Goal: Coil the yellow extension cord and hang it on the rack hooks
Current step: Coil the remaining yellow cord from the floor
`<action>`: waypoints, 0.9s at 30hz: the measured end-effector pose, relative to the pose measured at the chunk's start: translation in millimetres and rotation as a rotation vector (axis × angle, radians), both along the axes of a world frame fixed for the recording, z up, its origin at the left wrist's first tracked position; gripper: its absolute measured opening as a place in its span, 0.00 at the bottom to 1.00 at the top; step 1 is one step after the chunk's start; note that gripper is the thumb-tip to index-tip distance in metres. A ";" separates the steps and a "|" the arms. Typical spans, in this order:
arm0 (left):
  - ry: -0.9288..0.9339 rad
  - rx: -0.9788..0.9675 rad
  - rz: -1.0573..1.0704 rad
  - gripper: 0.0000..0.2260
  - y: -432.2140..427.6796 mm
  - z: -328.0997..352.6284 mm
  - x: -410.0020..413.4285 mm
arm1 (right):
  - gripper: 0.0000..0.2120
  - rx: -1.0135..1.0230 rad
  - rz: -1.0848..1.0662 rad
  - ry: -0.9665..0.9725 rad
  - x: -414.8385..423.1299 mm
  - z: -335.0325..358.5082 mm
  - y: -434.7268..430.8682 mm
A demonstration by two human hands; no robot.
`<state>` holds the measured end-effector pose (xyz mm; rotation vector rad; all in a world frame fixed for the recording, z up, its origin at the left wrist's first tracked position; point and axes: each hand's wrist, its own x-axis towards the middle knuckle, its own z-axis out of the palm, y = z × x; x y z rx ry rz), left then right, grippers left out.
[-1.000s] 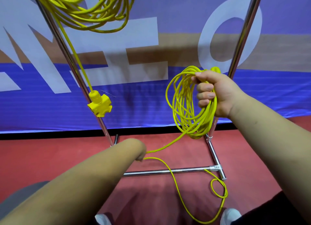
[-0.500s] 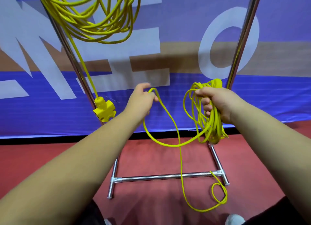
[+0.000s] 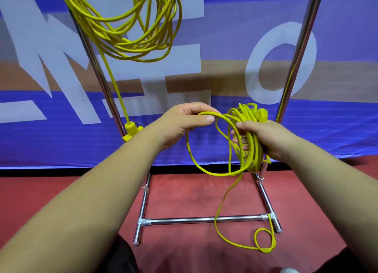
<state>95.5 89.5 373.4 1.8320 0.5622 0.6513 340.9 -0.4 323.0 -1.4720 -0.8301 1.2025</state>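
My right hand (image 3: 266, 138) grips a bundle of yellow cord loops (image 3: 251, 150) in front of the rack's right post. My left hand (image 3: 184, 121) pinches a fresh loop of the same yellow extension cord (image 3: 196, 160) between thumb and fingers, close to the bundle. The loose tail (image 3: 223, 203) drops to the red floor and ends in a small curl (image 3: 264, 240) by the rack's right foot. A second yellow coil (image 3: 135, 37) hangs from above at the upper left, its socket block (image 3: 131, 131) dangling beside the left post.
The chrome rack has a left post (image 3: 96, 68), a right post (image 3: 296, 54) and a floor crossbar (image 3: 204, 219) with two feet. A blue banner with large pale letters (image 3: 51, 139) stands right behind it. A shoe tip (image 3: 288, 270) shows at the bottom edge.
My left hand has risen from near the floor and carried a new loop rightward up to the bundle. The right hand has lowered slightly with the coil. The tail on the floor is shorter.
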 end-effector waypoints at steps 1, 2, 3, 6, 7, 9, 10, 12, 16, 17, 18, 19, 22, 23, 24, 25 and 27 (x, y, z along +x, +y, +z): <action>-0.007 0.009 0.017 0.07 0.2 -1.2 2.9 | 0.13 -0.004 0.047 0.025 -6.4 1.6 -1.7; -0.011 0.018 0.032 0.07 0.5 -2.9 6.0 | 0.12 -0.010 0.085 0.057 -12.9 3.3 -3.0; -0.018 0.025 0.039 0.07 0.7 -4.8 8.7 | 0.10 -0.015 0.113 0.091 -19.7 5.5 -4.1; -0.063 0.020 0.055 0.08 2.4 -10.8 12.6 | 0.10 -0.005 0.152 0.168 -38.4 11.5 -4.3; -0.079 0.006 0.059 0.09 4.9 -12.5 12.0 | 0.11 0.003 0.148 0.188 -43.8 13.2 -3.7; -0.070 0.015 0.077 0.11 13.9 -18.5 8.1 | 0.12 0.007 0.130 0.210 -52.7 16.0 -1.6; -0.048 0.034 0.085 0.12 18.6 -22.1 5.7 | 0.12 0.005 0.133 0.221 -56.5 17.1 -1.0; 0.025 0.091 0.083 0.13 26.2 -29.6 1.5 | 0.14 0.001 0.170 0.281 -60.7 17.4 -0.1; 0.152 0.227 0.146 0.16 35.6 -40.5 0.0 | 0.18 0.009 0.231 0.405 -58.1 13.8 2.0; 0.184 0.286 0.174 0.18 37.0 -41.6 0.3 | 0.17 0.011 0.236 0.412 -57.1 13.1 2.0; 0.227 0.354 0.183 0.21 38.5 -42.4 0.8 | 0.15 0.014 0.240 0.408 -55.9 12.7 1.9; 0.283 0.405 0.175 0.25 39.8 -43.9 1.7 | 0.12 0.016 0.240 0.396 -54.6 12.2 1.6; 0.482 0.375 0.165 0.46 42.2 -55.4 5.9 | 0.09 0.004 0.239 0.376 -48.9 11.8 1.3; 0.518 0.332 0.160 0.52 42.5 -59.8 6.5 | 0.09 0.000 0.248 0.377 -46.7 12.7 0.5; 0.526 0.287 0.144 0.56 42.7 -64.3 6.8 | 0.09 0.000 0.263 0.378 -44.9 14.5 -0.9; 0.509 0.244 0.122 0.59 43.0 -68.0 7.2 | 0.08 0.006 0.283 0.381 -43.5 16.7 -2.6; 0.430 0.158 0.091 0.59 43.9 -70.6 7.7 | 0.05 0.015 0.334 0.415 -42.5 21.3 -6.6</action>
